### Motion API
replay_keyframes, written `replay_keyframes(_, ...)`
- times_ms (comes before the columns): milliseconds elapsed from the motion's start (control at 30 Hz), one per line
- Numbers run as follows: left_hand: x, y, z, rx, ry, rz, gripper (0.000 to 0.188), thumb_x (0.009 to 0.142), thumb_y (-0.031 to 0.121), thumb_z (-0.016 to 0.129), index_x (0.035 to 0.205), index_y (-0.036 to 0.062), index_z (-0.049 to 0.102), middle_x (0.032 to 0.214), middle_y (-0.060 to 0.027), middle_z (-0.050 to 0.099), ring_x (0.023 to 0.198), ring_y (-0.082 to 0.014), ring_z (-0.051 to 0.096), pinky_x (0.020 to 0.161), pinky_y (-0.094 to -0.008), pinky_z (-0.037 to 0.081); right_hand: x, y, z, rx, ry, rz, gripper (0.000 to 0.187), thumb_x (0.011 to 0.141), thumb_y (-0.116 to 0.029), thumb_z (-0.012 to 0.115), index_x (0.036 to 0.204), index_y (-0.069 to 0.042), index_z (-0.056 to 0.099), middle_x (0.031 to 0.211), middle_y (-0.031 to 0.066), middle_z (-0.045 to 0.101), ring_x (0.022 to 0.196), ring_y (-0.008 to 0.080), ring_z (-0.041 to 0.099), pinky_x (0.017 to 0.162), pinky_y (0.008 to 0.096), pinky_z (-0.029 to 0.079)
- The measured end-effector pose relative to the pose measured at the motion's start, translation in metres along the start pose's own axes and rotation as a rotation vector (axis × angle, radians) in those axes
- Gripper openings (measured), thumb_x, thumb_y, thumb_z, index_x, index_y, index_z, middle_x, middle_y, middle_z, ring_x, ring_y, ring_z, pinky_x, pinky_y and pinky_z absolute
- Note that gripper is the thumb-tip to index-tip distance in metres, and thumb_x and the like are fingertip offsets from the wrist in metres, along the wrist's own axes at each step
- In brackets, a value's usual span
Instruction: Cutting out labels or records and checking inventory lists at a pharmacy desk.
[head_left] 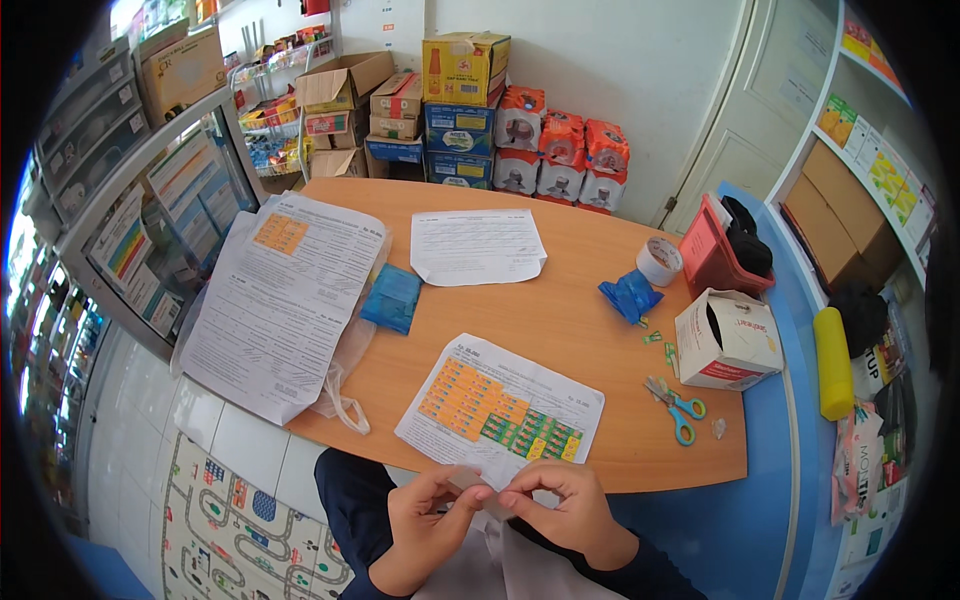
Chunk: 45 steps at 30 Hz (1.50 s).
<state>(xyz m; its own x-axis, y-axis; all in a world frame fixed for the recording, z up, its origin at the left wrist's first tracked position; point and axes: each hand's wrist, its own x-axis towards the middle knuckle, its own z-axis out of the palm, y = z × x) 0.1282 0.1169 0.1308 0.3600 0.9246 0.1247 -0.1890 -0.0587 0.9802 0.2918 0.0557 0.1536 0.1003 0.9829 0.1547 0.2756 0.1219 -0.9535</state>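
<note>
Close to my body, just past the table's front edge, my left hand [430,515] and my right hand [565,510] meet with thumbs and fingertips pinched. Between them is a small pale strip [496,506], partly covered by the fingers; its kind is not clear. Directly beyond the hands lies a printed sheet [575,397], slightly turned on the table. It bears a block of small orange stickers [455,400] at left and a patch of green and yellow stickers [530,434] at lower right.
Large printed sheets [270,320] over a plastic bag and a blue packet [391,299] lie left. Another sheet [478,247] is at the back. On the right are scissors [684,412], a white box [730,340], a crumpled blue wrapper [632,297], a tape roll [660,261] and a red basket [708,240].
</note>
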Motion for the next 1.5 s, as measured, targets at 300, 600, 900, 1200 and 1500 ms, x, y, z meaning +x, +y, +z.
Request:
replay_keyframes(300,0.006,-0.001,-0.004,-0.067,0.144,0.041,0.02,0.083,0.001,0.071,0.1,-0.0068,0.063,0.08,-0.0077,0.068,0.072,-0.0089,0.064,0.063,-0.0204,0.051,-0.011,0.016,-0.002,0.466,0.403,0.077,0.006,0.089,-0.001,0.062,0.09,0.005,0.064,0.087,0.009,0.066,0.073,0.0107,0.061,0.064,0.0218,0.05)
replay_keyframes(600,0.014,-0.003,-0.016,-0.122,0.211,-0.003,0.023,0.084,0.004,0.071,0.102,-0.0059,0.061,0.082,-0.0088,0.069,0.07,-0.0096,0.064,0.061,-0.021,0.051,-0.016,0.034,-0.055,0.198,0.646,-0.009,0.031,0.1,-0.016,0.045,0.075,0.0,0.054,0.064,0.0045,0.054,0.054,0.0089,0.049,0.06,0.0241,0.044)
replay_keyframes(900,0.024,-0.005,-0.024,-0.309,0.239,-0.072,0.021,0.088,0.007,0.066,0.105,-0.003,0.057,0.083,-0.0077,0.067,0.067,-0.01,0.063,0.058,-0.0224,0.052,-0.016,0.026,-0.061,0.067,0.702,0.131,0.005,0.083,0.003,0.068,0.079,0.004,0.066,0.08,0.0119,0.067,0.063,0.0119,0.062,0.057,0.0209,0.049)
replay_keyframes(1200,0.026,-0.004,-0.025,-0.378,0.251,-0.115,0.016,0.091,0.004,0.06,0.105,-0.0023,0.054,0.08,-0.0058,0.065,0.065,-0.0088,0.062,0.061,-0.0224,0.052,-0.021,0.036,-0.055,0.19,0.623,-0.03,0.01,0.077,0.012,0.069,0.084,0.008,0.064,0.088,0.0171,0.067,0.073,0.0159,0.067,0.066,0.0249,0.054)
replay_keyframes(1500,0.021,-0.009,-0.019,-0.324,0.276,-0.075,0.018,0.091,0.006,0.061,0.106,-0.0021,0.054,0.085,-0.0075,0.066,0.07,-0.0098,0.063,0.063,-0.0224,0.052,-0.008,0.015,-0.037,-0.416,0.396,-0.345,0.019,0.071,-0.007,0.078,0.087,-0.004,0.069,0.098,0.0067,0.068,0.082,0.0219,0.062,0.073,0.0358,0.045)
